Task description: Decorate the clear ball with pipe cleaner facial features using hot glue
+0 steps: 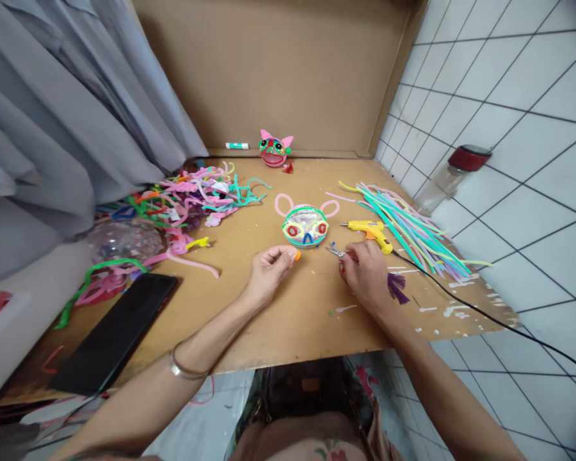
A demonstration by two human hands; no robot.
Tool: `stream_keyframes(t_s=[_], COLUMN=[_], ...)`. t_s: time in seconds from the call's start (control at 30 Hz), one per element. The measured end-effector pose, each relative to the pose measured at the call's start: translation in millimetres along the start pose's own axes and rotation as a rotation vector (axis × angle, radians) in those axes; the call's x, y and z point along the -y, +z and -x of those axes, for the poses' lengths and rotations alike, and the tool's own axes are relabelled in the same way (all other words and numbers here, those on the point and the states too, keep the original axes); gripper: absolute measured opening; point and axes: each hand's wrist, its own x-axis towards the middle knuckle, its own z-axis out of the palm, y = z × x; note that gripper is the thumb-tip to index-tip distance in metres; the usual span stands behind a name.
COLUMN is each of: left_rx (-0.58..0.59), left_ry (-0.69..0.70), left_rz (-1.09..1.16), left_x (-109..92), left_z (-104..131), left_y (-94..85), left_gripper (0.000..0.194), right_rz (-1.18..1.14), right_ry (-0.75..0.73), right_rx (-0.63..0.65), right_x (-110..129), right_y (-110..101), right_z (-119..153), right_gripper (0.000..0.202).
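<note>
Between thumb and fingers, my left hand (270,269) pinches a small orange piece (297,255) whose kind I cannot make out. My right hand (365,269) is closed on a pair of small scissors (335,251), their metal blades pointing left and slightly apart. Just beyond both hands lies a round animal face (307,227) with pink loop ears, yellow-rimmed red eyes, a blue nose and a green outline of pipe cleaners. Near my right hand are a yellow glue gun (372,234) and a purple fringed tuft (397,288).
Pipe cleaners (408,224) lie bundled at right, with a tangled heap (192,198) at left. A finished-looking pink and green face (274,148) and a glue stick (237,146) sit at the back. A black phone (118,333), a glass jar (451,179) and a cord (465,304) flank the table.
</note>
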Motion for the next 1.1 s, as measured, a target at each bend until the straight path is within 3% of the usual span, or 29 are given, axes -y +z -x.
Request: stream_keyframes(t_s=[0.1,0.17,0.37,0.47,0.67,1.1], left_rx=[0.035,0.046,0.044,0.066,0.148,0.188], left_ry=[-0.014,-0.015,0.028,0.071,0.085,0.105], left_rz=[-0.003,-0.009,0.000,0.032,0.123,0.060], left_x=[-1.2,-2.0,-5.7,-8.6,-9.2,-4.7], left_z=[2.8,4.4,3.8,1.8,-1.3,-0.8], left_y=[2.8,4.3,4.7,3.6,1.9,-0.3], left_gripper=[0.045,0.046,0.047,0.045,0.042,0.034], right_rz=[-0.030,-0.172,-0.968,-1.196,-1.257,-1.331], right_ry=[0.054,0.129,0.587,0.691,0.682,0.705], right_rx=[0.053,0.110,0.461,0.621,0.664,0.687], right_x=[-12.1,-6.3,46.7,63.7,67.2,56.9], right_y=[-9.7,-12.9,-2.7,8.4,24.3,31.6], right_z=[10.4,12.5,-12.9,-32.3,-49.4,-45.1], right_gripper=[0.010,0.012,0.029,0.032,0.031,0.024])
